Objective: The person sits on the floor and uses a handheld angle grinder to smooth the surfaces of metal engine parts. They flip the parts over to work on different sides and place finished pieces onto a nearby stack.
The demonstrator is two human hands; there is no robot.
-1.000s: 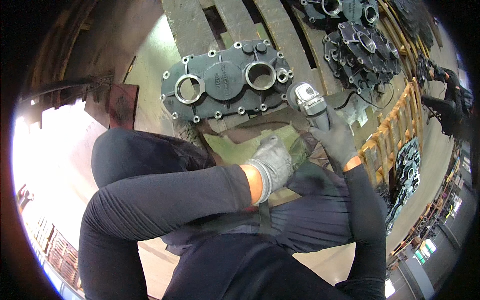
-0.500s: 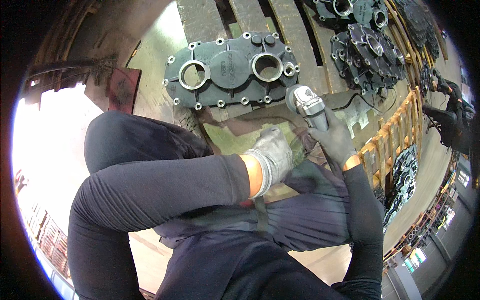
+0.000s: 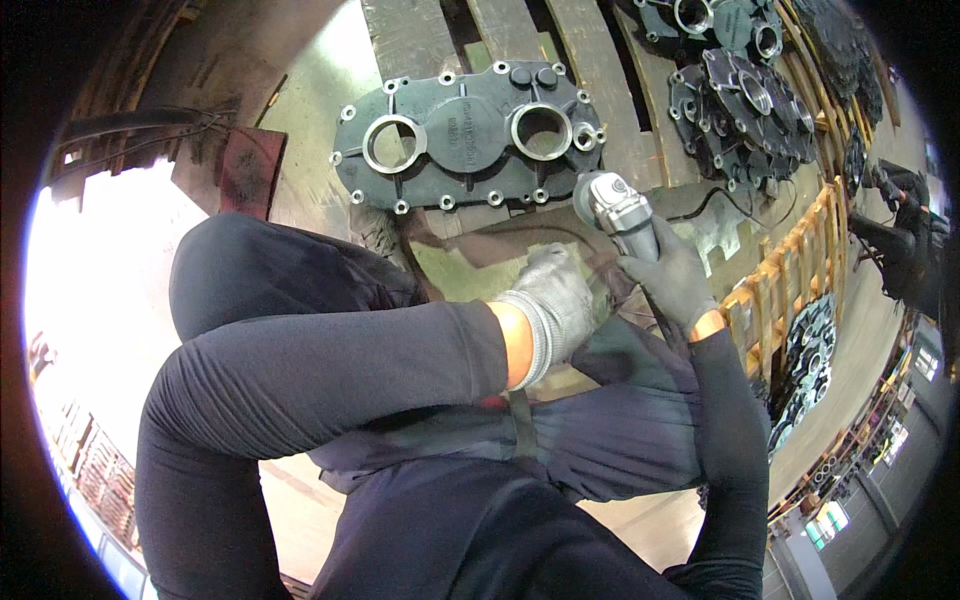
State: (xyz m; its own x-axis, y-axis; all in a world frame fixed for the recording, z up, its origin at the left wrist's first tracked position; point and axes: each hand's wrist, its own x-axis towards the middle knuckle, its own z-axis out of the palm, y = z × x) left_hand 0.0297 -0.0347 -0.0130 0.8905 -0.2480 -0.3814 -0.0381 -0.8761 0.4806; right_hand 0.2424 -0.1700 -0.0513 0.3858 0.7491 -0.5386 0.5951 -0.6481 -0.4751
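workshop floor, wooden pallet point(image 3: 420, 40) under a dark cast housing point(image 3: 465, 135), more castings point(image 3: 740, 100) stacked off to the right | right hand point(image 3: 672, 275) in dark glove wrapped tight around grinder point(image 3: 615, 210) | left hand point(image 3: 555, 305) in grey glove, fingers curled, couldn't tell what it held | grinder just below housing's right end, long axis running up-left, head toward housing

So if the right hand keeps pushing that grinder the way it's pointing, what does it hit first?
Probably the dark cast housing cover: the right hand aims the angle grinder up toward its lower right edge, though depth is unclear.
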